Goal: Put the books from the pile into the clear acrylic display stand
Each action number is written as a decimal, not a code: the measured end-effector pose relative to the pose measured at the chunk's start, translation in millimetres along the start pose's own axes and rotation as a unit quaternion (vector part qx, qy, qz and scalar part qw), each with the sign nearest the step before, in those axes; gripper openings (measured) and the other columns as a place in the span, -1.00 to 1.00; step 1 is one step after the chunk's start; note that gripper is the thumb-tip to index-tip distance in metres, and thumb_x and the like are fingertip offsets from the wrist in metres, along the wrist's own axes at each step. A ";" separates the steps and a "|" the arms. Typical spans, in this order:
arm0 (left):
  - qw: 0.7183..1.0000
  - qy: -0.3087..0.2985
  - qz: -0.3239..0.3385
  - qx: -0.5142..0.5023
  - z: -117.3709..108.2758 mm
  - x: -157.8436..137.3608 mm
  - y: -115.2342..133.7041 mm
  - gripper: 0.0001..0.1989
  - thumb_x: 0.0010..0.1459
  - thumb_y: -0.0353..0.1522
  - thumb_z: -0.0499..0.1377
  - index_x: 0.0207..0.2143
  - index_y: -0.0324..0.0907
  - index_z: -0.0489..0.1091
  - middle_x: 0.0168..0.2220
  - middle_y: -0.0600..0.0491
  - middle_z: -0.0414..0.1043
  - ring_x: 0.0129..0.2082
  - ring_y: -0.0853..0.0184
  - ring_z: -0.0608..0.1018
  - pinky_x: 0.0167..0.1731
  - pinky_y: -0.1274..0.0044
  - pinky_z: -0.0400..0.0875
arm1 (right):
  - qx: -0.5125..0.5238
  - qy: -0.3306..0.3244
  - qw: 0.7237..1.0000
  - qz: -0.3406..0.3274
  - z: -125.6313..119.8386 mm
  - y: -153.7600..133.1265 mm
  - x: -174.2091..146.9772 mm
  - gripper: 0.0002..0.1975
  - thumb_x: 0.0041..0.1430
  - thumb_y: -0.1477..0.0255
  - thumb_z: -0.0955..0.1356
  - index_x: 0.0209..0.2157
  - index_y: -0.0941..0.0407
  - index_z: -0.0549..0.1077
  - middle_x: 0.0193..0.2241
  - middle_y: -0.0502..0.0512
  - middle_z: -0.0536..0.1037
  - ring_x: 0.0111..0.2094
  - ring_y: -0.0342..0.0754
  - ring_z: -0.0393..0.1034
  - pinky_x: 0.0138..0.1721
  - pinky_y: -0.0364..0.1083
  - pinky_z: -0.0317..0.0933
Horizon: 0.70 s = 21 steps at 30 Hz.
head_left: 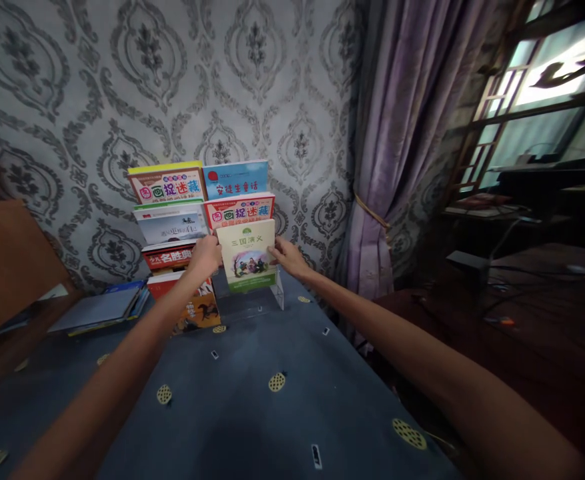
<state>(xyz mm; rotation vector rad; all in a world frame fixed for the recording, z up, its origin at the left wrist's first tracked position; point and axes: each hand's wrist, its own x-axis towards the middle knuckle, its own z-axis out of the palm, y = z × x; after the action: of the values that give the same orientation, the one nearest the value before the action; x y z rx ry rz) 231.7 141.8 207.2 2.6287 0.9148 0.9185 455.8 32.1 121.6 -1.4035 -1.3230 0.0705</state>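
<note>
A cream book with a green lower band [248, 260] is held upright between my two hands, in front of a clear tiered book rack [279, 295]. My left hand [207, 256] is closed on the book's left edge. On its right edge, my right hand [288, 256] grips with thumb and fingers. Behind the cream book, a red picture book [239, 209] and a blue book [237, 180] stand in the rack's right column. The left column holds several more, among them a grey-white book [175, 227] and an orange book [199, 311] partly hidden by my left forearm.
A blue patterned cloth [242, 413] covers the table. Flat books [102, 308] lie stacked left of the rack, near a brown cardboard box [12, 260]. Patterned wallpaper is behind; a purple curtain [397, 147] hangs at the right, beyond the table's right edge.
</note>
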 end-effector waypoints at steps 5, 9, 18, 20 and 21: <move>1.000 -0.002 -0.006 -0.015 6.1 -1.3 -0.5 -0.83 0.16 -0.41 0.16 -0.31 -0.22 0.56 -0.47 -0.12 0.59 -0.30 0.15 0.66 -0.24 0.46 0.50 | -0.023 0.015 1.000 0.013 2.8 3.0 -1.6 -0.78 0.21 0.20 0.34 -0.26 0.07 0.36 -0.42 0.02 0.45 -0.39 -0.01 0.44 -0.39 0.01 0.54; 0.999 -0.013 -0.023 -0.026 9.2 -2.3 -0.2 -0.84 0.16 -0.42 0.16 -0.32 -0.24 0.55 -0.45 -0.15 0.60 -0.30 0.14 0.66 -0.23 0.45 0.49 | -0.043 0.028 0.998 0.022 4.1 0.7 -0.3 -0.84 0.21 0.27 0.34 -0.32 0.06 0.34 -0.44 0.02 0.42 -0.44 -0.02 0.43 -0.39 0.03 0.54; 0.994 -0.034 -0.053 -0.084 3.8 -6.8 1.2 -0.83 0.21 -0.46 0.11 -0.32 -0.26 0.52 -0.44 -0.07 0.58 -0.52 0.29 0.63 -0.54 0.60 0.44 | -0.038 0.032 0.999 0.007 4.8 -10.7 0.3 -0.86 0.18 0.30 0.30 -0.32 0.07 0.32 -0.40 0.04 0.43 -0.39 0.00 0.44 -0.40 0.03 0.54; 0.994 -0.028 -0.051 -0.096 -2.6 -5.6 2.6 -0.83 0.23 -0.46 0.09 -0.32 -0.26 0.50 -0.41 -0.05 0.58 -0.52 0.32 0.63 -0.56 0.61 0.44 | -0.033 0.033 0.999 -0.004 2.7 -17.1 2.7 -0.84 0.18 0.27 0.30 -0.31 0.08 0.33 -0.37 0.06 0.45 -0.36 0.00 0.45 -0.39 0.02 0.54; 0.993 -0.022 -0.048 -0.101 -7.1 -4.4 3.7 -0.84 0.23 -0.46 0.10 -0.31 -0.26 0.49 -0.39 -0.05 0.58 -0.52 0.33 0.63 -0.55 0.62 0.44 | -0.031 0.035 0.999 -0.009 1.2 -21.3 4.9 -0.83 0.19 0.26 0.29 -0.30 0.08 0.33 -0.35 0.07 0.46 -0.35 0.01 0.45 -0.38 0.03 0.54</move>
<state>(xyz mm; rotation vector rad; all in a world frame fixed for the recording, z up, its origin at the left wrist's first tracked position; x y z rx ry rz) 226.4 136.1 212.1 2.4033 0.8796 0.8765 443.2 30.4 139.4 -1.4322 -1.2899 -0.0313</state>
